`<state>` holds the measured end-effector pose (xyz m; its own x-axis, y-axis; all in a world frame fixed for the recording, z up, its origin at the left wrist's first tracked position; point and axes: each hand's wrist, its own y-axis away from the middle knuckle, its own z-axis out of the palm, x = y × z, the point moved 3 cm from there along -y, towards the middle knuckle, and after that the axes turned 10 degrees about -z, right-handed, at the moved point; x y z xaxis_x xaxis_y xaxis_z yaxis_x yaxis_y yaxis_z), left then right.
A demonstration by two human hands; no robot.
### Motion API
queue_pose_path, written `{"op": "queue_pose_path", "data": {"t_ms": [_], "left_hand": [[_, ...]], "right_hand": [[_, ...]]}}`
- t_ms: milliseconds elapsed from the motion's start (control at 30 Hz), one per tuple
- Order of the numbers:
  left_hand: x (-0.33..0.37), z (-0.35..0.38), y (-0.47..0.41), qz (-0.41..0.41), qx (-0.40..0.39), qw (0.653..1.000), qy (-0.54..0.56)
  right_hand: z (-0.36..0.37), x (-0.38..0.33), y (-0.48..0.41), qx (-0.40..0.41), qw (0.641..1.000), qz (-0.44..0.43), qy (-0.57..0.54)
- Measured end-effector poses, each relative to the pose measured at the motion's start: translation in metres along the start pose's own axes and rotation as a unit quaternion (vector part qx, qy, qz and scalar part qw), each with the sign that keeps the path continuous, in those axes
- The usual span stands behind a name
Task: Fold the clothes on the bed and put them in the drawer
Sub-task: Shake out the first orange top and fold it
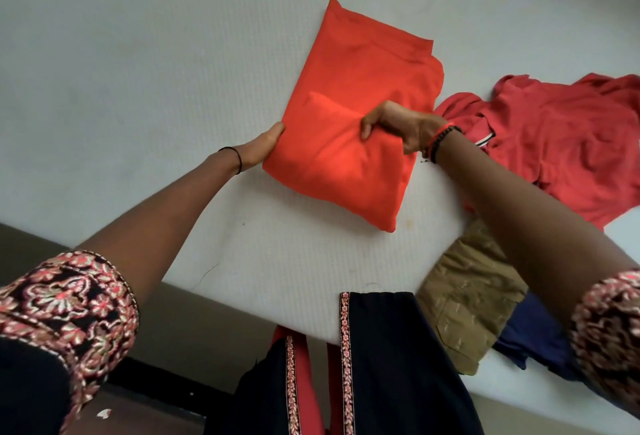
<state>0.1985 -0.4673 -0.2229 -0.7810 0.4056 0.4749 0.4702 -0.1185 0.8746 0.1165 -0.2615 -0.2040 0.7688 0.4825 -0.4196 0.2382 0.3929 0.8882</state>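
A: What lies nearest?
B: One khaki garment point(467, 292) and one navy garment point(533, 341), both loose at the bed's point(138, 53) edge.
A: And the hands?
B: Left hand point(263, 147) holds the left edge of one folded orange cloth point(349, 175). Right hand point(401, 129) pinches its middle. The cloth's long axis runs away from the person. One red shirt point(561, 143) lies right.
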Motion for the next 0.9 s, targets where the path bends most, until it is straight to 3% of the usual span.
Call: {"op": "queue_pose_path", "data": {"t_ms": [167,367,433,500,567,600,667,733,767,833,900], "left_hand": [[-0.012,-0.001,-0.006,0.022,-0.025,0.997,0.067],[-0.029,0.004,-0.01,-0.05,0.044,0.997,0.046],[-0.027,0.006,-0.012,-0.055,0.089,0.993,0.051],[-0.027,0.004,-0.009,-0.002,0.187,0.981,0.051],[-0.029,0.001,0.005,0.134,0.294,0.946,0.007],[-0.031,0.001,0.013,0.205,0.33,0.918,-0.08],[-0.033,0.01,0.021,0.307,0.358,0.826,-0.308],[-0.035,0.023,0.019,0.349,0.341,0.72,-0.494],[-0.035,0.03,0.015,0.356,0.327,0.683,-0.547],[-0.033,0.039,0.004,0.352,0.314,0.652,-0.594],[-0.028,0.042,-0.008,0.326,0.31,0.649,-0.613]], "right_hand": [[-0.013,-0.006,-0.033,0.033,0.996,-0.009,0.082],[-0.015,-0.009,-0.042,0.053,0.982,-0.125,0.131],[-0.014,-0.008,-0.039,0.12,0.951,-0.173,0.226],[-0.006,0.002,-0.028,0.254,0.863,-0.245,0.362],[0.022,0.02,-0.006,0.35,0.753,-0.331,0.448],[0.039,0.032,0.003,0.356,0.717,-0.362,0.478],[0.069,0.061,0.009,0.311,0.662,-0.4,0.553],[0.083,0.089,0.005,0.259,0.633,-0.387,0.619],[0.084,0.1,0.0,0.243,0.628,-0.373,0.638],[0.08,0.108,-0.009,0.242,0.623,-0.358,0.652],[0.073,0.105,-0.017,0.26,0.621,-0.344,0.654]]}}
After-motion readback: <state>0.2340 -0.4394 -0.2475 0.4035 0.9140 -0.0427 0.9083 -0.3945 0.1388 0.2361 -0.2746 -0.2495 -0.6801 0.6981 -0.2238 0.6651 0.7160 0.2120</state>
